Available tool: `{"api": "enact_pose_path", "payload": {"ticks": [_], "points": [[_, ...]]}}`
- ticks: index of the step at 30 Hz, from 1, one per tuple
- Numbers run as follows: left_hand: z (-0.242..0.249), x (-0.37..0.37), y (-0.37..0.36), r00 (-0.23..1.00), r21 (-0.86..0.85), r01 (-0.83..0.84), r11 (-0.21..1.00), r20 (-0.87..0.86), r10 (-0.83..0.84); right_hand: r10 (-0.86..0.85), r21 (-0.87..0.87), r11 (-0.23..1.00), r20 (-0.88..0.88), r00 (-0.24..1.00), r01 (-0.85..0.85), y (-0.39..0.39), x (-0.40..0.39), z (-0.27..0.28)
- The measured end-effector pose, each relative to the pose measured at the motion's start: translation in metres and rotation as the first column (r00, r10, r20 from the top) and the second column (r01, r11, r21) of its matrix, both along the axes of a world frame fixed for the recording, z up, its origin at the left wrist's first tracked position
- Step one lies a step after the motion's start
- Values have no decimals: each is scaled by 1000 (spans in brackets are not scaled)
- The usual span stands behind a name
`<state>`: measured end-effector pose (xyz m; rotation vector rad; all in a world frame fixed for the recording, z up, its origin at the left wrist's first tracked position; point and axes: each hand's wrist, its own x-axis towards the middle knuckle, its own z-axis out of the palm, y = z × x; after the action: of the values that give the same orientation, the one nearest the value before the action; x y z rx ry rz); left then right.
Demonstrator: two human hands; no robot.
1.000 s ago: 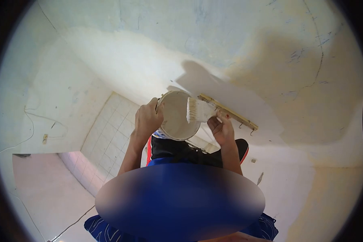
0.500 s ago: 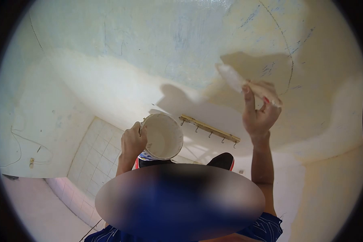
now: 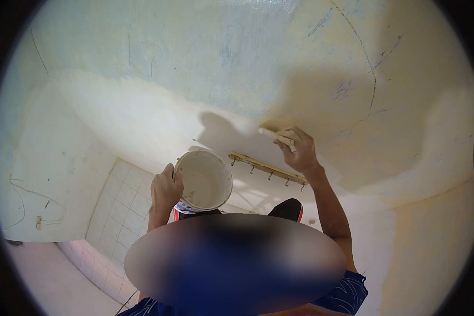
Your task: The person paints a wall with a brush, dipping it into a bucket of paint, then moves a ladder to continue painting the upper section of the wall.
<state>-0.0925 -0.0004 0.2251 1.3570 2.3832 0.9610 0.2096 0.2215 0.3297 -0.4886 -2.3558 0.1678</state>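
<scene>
My left hand (image 3: 166,190) is closed on the rim of a paint bucket (image 3: 228,184), which is tilted so that its whitish inside shows. Fingers wrapped round its handle, my right hand (image 3: 302,154) grips a paintbrush (image 3: 271,132) coated in white. The bristles point left and sit at the lower edge of the bluish, worn area of the wall (image 3: 195,52), where a white band begins. A dark shadow of the hand and brush falls on the wall beside them.
Below the brush, a wooden hook rail (image 3: 268,168) with several metal hooks is fixed to the wall. White tiles (image 3: 116,205) and a small socket with a loose wire (image 3: 38,223) are at the left. A dark shoe (image 3: 286,209) shows below the rail.
My right hand has moved down and to the left with the paintbrush, bringing the bristles from the bluish wall to the white band's edge. My left hand still holds the bucket.
</scene>
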Motion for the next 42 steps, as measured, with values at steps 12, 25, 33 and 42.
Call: {"api": "enact_pose_path", "payload": {"ticks": [12, 25, 33, 42], "points": [[5, 6, 2, 1000, -8, 1, 1000, -14, -1, 158, 644, 765, -192, 969, 3, -15, -5, 103], [4, 4, -1, 1000, -25, -5, 1000, 15, 6, -67, 195, 976, -128, 990, 91, -12, 0, -104], [9, 5, 2, 999, -51, -10, 999, 34, 11, -21, 582, 803, -186, 982, 127, -15, -1, 94], [6, 6, 2, 1000, -43, -8, 999, 8, 8, -10, 710, 703, -46, 999, 39, -14, -7, -27]]}}
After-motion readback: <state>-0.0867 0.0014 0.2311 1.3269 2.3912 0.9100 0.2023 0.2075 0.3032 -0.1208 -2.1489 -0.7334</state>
